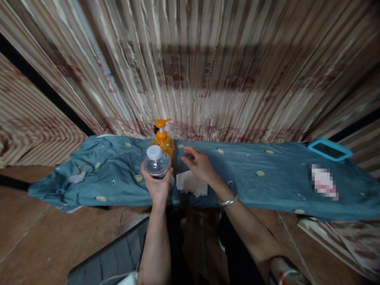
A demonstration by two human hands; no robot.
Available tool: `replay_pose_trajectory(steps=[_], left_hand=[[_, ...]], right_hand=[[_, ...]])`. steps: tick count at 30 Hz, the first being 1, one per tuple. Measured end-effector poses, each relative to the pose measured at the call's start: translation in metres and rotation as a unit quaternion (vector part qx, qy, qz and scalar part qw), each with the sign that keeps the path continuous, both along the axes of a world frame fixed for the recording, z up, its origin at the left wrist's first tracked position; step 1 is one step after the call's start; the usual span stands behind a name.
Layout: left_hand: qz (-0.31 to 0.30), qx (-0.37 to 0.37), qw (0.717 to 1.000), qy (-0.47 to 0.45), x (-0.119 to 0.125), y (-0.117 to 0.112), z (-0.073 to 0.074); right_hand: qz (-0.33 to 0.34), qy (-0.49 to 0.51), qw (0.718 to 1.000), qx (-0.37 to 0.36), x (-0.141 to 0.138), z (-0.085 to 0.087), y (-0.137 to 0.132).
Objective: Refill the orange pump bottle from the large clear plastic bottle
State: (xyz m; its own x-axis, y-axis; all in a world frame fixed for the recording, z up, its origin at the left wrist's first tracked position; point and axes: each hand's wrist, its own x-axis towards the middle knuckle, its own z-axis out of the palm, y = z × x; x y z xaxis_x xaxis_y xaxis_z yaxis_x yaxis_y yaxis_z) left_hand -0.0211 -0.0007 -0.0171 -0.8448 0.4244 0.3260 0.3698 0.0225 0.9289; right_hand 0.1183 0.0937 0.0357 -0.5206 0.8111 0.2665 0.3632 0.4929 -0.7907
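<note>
My left hand (158, 187) is wrapped round a clear plastic bottle (157, 162) with a white screw cap, held upright. Right behind it stands a pump bottle (162, 142) with an orange pump head and yellow-orange contents, partly hidden by the clear one. To the right, my right hand (198, 163) hovers with its fingers curved and apart, holding nothing that I can see. Below that hand a pale folded cloth or tissue (191, 184) with a ragged lower edge lies on the blue-green patterned cloth (243, 182).
A light-blue framed device with a dark screen (329, 150) lies at the right end. Near it is a blurred-out white and pink item (324, 182). Crumpled clear plastic (77, 176) lies at the left end. A striped curtain (213, 79) hangs behind. A dark slatted seat (109, 253) stands at lower left.
</note>
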Motion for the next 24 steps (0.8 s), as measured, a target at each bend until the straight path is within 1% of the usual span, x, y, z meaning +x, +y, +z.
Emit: replay_pose_trajectory(steps=[5,8,11,13,17,19,24], left_hand=[[0.001,-0.004,1.0,-0.009,0.002,-0.001,0.0],[0.0,-0.02,1.0,-0.023,0.002,-0.001,0.0],[-0.002,-0.031,0.999,-0.024,0.001,-0.001,-0.003],[-0.005,-0.031,0.999,-0.022,0.0,0.0,-0.005],[-0.008,-0.045,0.998,-0.037,-0.001,0.0,-0.005],[-0.008,-0.051,0.998,-0.044,0.0,0.0,-0.003],[-0.004,-0.039,0.999,-0.028,0.001,0.0,-0.003]], right_hand=[[0.041,0.034,0.997,0.056,-0.022,0.021,-0.014],[0.066,0.015,0.992,0.11,-0.035,0.038,-0.023],[0.089,-0.033,0.981,0.17,-0.047,0.057,-0.029],[0.084,-0.083,0.972,0.203,-0.055,0.069,-0.033],[0.062,-0.224,0.934,0.272,-0.064,0.085,-0.037],[0.075,-0.252,0.924,0.279,-0.066,0.09,-0.037],[0.119,-0.273,0.916,0.27,-0.062,0.097,-0.029]])
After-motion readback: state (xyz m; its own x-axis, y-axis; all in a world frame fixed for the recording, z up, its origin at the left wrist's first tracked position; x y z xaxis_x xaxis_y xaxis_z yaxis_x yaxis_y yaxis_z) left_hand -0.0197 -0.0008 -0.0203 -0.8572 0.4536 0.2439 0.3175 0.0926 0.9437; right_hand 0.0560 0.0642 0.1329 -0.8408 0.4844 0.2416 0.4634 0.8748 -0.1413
